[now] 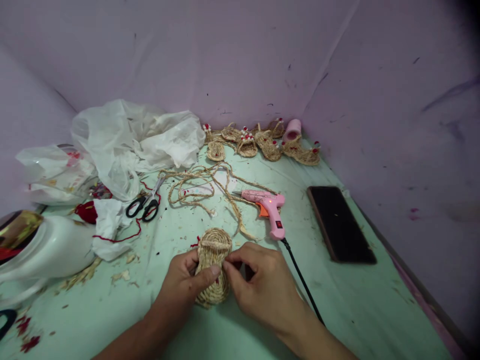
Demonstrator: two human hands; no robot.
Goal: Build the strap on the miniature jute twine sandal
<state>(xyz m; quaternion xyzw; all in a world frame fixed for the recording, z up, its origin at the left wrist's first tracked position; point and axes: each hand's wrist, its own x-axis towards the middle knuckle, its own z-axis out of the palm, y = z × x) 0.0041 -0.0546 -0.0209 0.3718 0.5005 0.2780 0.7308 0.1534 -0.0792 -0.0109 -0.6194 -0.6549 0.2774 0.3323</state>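
Observation:
A small woven jute sandal [212, 255] lies on the green table [360, 305] close in front of me. My left hand [183, 285] grips its left side, thumb pressed across the sole. My right hand [260, 285] pinches the sandal's right edge with thumb and forefinger. A jute strap crosses the sandal's far end. Loose jute cord [198, 187] trails from behind the sandal toward the back.
A pink glue gun [270, 206] with a black cable lies right of the cord. A black phone [339, 223] rests at right. Black scissors [144, 205], plastic bags [131, 137], a white jug [48, 247] sit left. Several finished sandals [268, 142] line the back wall.

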